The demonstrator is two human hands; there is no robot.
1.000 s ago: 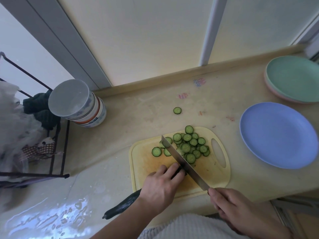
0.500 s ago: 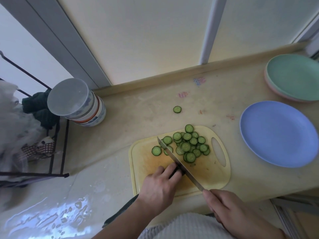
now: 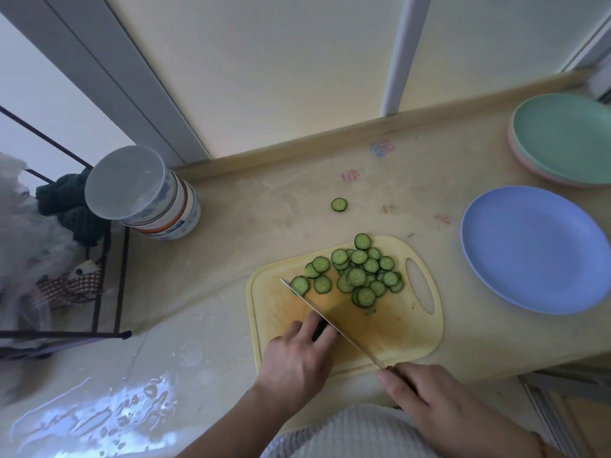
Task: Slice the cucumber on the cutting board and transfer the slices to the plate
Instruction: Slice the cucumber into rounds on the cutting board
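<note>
Left hand (image 3: 299,357) curls over the short dark-green cucumber stub (image 3: 319,328) on the pale yellow plastic cutting board (image 3: 396,332), right hand (image 3: 429,403) grips the steel knife (image 3: 330,320); blade touching fingertips risks a nick, and round slices (image 3: 358,276) may roll off, blue plate (image 3: 535,249) still bare.

Soft, even daylight fills the scene, apparently from the pale panels beyond the fingertips. Shadows are faint: a weak one lies under the left hand (image 3: 294,361) on the cutting board (image 3: 410,338), just beside its fingers. A bright, rippled glare patch sits on the counter (image 3: 231,226) well to the left of the fingers. Wide-angle distortion bends the frame edges and tilts the upright lines. The right hand (image 3: 433,401) and the near edge look slightly soft, perhaps from motion.
</note>
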